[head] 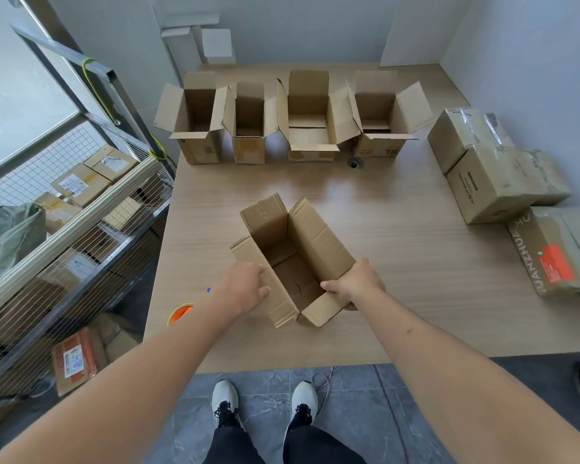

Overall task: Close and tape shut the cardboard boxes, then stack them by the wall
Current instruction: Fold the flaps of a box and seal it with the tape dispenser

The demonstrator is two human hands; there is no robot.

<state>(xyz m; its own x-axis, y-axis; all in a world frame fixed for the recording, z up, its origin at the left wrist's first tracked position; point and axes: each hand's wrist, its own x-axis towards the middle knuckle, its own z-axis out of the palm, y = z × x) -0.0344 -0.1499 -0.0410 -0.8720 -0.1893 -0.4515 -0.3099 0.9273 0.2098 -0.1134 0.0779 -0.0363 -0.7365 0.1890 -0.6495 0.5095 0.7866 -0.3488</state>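
Two hands steady one open cardboard box (293, 259) near the front edge of the wooden table (416, 296), probably to square it before folding its flaps. The left hand (245, 289) curls over the left flap; the right hand (354, 286) grips the near right corner, thumb inside. The corrugated walls look creased and matte. An orange tape roll (180, 313) lies just left. Farther back, four open boxes (282, 118) stand in a row; sealed boxes (503, 182) sit by the right wall.
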